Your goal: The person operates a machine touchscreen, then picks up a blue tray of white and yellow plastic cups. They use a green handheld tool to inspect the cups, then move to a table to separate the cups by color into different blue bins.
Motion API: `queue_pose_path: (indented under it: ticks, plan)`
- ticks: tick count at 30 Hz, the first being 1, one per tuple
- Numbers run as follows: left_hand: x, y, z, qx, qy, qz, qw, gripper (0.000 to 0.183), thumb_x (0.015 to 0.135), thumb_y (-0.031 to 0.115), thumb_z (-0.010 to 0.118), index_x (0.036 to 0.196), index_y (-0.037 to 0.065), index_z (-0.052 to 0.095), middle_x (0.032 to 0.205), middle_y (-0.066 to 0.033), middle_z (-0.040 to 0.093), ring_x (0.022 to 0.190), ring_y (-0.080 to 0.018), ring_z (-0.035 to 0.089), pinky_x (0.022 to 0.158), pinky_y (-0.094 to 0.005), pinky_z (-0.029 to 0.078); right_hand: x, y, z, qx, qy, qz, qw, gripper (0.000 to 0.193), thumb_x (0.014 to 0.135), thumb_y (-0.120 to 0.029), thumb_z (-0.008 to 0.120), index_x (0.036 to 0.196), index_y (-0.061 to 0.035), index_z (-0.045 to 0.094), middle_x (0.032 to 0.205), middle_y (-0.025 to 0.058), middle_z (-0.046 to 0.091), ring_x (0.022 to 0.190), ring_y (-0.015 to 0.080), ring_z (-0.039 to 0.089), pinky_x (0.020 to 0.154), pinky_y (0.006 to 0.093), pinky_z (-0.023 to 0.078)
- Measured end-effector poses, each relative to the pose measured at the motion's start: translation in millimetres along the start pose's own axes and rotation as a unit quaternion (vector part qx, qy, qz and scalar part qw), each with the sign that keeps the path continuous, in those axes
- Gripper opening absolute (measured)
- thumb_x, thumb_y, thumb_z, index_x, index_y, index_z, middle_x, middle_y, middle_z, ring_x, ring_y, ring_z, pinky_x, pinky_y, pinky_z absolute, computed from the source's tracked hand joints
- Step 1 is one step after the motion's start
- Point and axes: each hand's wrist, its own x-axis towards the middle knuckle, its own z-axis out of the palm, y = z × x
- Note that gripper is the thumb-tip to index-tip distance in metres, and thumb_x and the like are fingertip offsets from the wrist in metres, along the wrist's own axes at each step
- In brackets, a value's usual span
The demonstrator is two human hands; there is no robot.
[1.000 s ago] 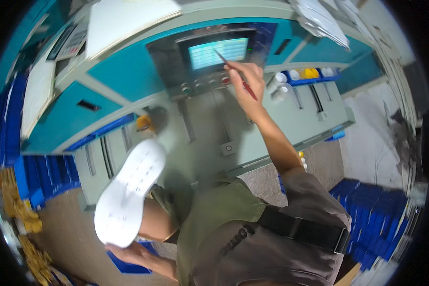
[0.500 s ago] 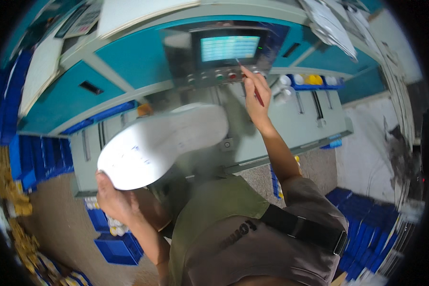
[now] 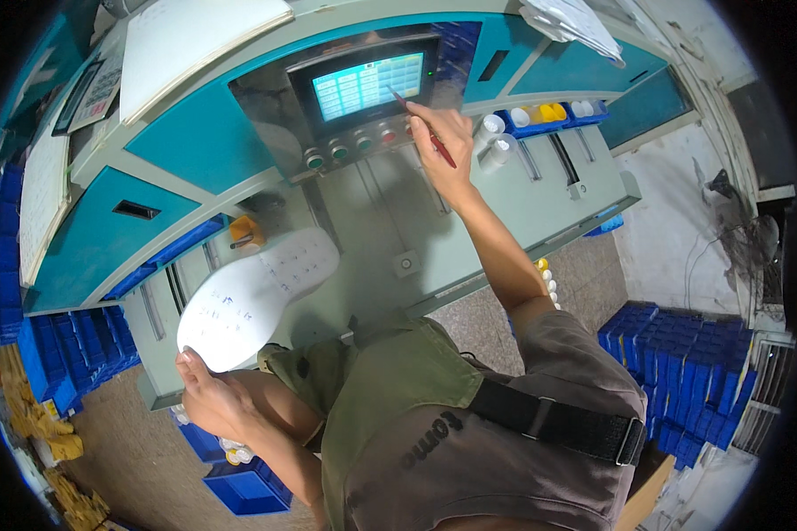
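Observation:
My left hand [image 3: 214, 396] pinches the near end of a white, shoe-sole-shaped sheet [image 3: 255, 296] with blue handwriting on it. The sheet is tilted above the grey worktop [image 3: 363, 301], its narrower end toward the machine. In my right hand [image 3: 447, 146] is a slim dark red pen [image 3: 441, 150], or a similar stick. Its tip points at the lower right of a lit touchscreen [image 3: 354, 88]; whether it touches the glass I cannot tell. Below the screen runs a row of round push buttons [image 3: 338, 152], partly covered by my right hand.
White cylindrical containers [image 3: 496, 146] and a blue tray [image 3: 545, 122] of white and yellow pieces stand to the right on the worktop. An orange cup [image 3: 244, 232] is behind the sheet. Blue bins [image 3: 248, 485] sit at lower left; stacked blue crates [image 3: 682, 363] fill the right side.
The screen and machine have shifted left and tilted in view. The white sheet has moved left, and its writing shows more clearly. My right hand remains by the screen with the pen.

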Motion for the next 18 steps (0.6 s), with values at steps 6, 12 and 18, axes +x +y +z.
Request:
queue_pose_path:
  ticks: [6, 12, 18]
  plan:
    - [-10, 7, 3, 0.034, 0.029, 0.026, 0.999, 0.048, 0.1, 0.031, 0.057, 0.121, -0.012, 0.054, 0.109, -0.0127, 0.06, 0.097, -0.0158, 0.054, 0.088, -0.0289, 0.043, -7, 14, -6, -0.032, 0.041, 0.004, 0.999, 0.015, 0.084, -0.008, 0.067, 0.098, -0.0081, 0.071, 0.082, 0.0025, 0.068, 0.078, 0.019, 0.06, 0.077, 0.0347, 0.036]
    - [-6, 4, 5, 0.004, 0.022, 0.043, 0.999, 0.049, 0.099, 0.031, 0.059, 0.117, -0.014, 0.056, 0.106, -0.0126, 0.061, 0.094, -0.0153, 0.054, 0.087, -0.0285, 0.044, 6, 3, -13, -0.014, 0.032, 0.004, 0.999, 0.015, 0.084, -0.008, 0.067, 0.099, -0.0082, 0.071, 0.082, 0.0017, 0.068, 0.078, 0.0183, 0.059, 0.08, 0.0342, 0.035]
    - [-1, -1, 0, 0.018, 0.033, 0.017, 0.999, 0.051, 0.1, 0.033, 0.056, 0.119, -0.014, 0.055, 0.108, -0.0131, 0.06, 0.096, -0.0159, 0.054, 0.089, -0.0288, 0.043, 31, -10, -9, -0.017, 0.01, -0.048, 0.999, 0.019, 0.09, -0.012, 0.062, 0.105, -0.0063, 0.071, 0.082, 0.0007, 0.071, 0.083, 0.0179, 0.06, 0.084, 0.0338, 0.037]
